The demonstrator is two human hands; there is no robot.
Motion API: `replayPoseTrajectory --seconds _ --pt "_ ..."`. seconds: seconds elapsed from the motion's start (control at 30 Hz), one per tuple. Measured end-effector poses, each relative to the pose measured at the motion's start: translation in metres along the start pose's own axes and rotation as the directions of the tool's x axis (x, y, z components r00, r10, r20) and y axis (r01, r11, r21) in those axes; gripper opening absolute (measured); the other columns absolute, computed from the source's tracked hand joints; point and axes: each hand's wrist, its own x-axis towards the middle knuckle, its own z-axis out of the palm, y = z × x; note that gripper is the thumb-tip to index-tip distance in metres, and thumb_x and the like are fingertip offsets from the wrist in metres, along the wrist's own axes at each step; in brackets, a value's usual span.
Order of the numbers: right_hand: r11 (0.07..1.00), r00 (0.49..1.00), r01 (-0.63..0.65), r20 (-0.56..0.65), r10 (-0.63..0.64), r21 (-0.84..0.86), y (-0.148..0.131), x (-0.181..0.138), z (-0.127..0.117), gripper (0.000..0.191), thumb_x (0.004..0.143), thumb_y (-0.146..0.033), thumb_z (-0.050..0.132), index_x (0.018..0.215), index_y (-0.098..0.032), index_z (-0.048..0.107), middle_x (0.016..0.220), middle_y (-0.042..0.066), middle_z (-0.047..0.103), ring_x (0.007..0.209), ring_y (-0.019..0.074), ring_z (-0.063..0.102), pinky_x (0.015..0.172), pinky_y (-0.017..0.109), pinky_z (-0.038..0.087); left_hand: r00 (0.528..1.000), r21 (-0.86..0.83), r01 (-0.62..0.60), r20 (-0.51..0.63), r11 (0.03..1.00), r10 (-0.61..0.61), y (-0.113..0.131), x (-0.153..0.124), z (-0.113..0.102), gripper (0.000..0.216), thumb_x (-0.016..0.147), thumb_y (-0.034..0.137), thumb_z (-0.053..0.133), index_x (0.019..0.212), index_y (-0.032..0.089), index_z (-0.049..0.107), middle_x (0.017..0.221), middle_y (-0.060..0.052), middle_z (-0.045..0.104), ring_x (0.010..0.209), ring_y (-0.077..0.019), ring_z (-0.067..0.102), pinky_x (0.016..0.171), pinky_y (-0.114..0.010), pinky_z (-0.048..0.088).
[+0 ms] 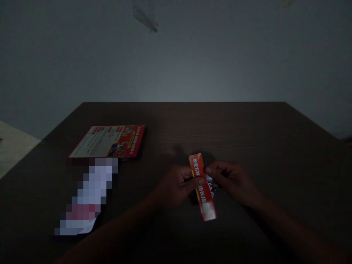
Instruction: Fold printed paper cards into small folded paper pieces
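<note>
A folded red strip [202, 194] sits well right of the flyer [110, 141], just above the table [247, 128]. The left hand [176, 187] pinches its left edge and the right hand [233, 181] pinches the right. In this dim light, uneven pressure could skew the crease or tear the paper.

Both hands, left [176, 187] and right [233, 181], pinching folded red leaflet [202, 187], dark table [247, 135], flyer [110, 141] left

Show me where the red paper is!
In the head view, the folded red paper sits near the middle of the table, pinched between the left hand and right hand.
</note>
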Motion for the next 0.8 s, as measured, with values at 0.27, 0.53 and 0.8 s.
replayPoseTrajectory --seconds 0.27,0.53,0.8 --pt "0.997 0.998 -0.051 -0.035 0.053 0.051 0.0017 0.001 0.0011 0.03 0.083 -0.043 0.057 0.073 -0.016 0.064 0.056 -0.002 0.058 0.047 0.0083 0.049 0.045 0.019 0.038 1.0 -0.028 -0.001 0.0 1.0 0.001 0.0004 0.0002 0.0001 0.023 0.084 0.032 0.058 0.086 0.011 0.067 0.086 -0.009 0.073 0.075 -0.0179 0.067 0.065 -0.025 0.048" --pt "0.995 0.993 -0.052 -0.101 0.061 0.086 -0.0024 0.0003 -0.0034 0.028 0.078 -0.043 0.064 0.071 -0.016 0.067 0.052 -0.002 0.059 0.041 0.0067 0.047 0.039 0.018 0.038 1.0 -0.05 0.023 -0.012 0.998 -0.024 0.002 0.0022 -0.0021 0.026 0.082 0.034 0.059 0.088 0.01 0.068 0.09 -0.011 0.073 0.079 -0.0208 0.068 0.071 -0.03 0.051" --pt "0.982 0.995 -0.068 -0.057 0.079 0.176 -0.001 -0.0006 -0.0041 0.024 0.075 -0.04 0.068 0.077 -0.016 0.068 0.059 0.0 0.064 0.045 0.0077 0.052 0.043 0.019 0.042 0.997 -0.1 0.014 -0.069 0.995 -0.021 -0.0008 0.0018 -0.0024 0.025 0.081 0.034 0.061 0.089 0.01 0.067 0.088 -0.009 0.073 0.078 -0.0198 0.068 0.071 -0.03 0.052"
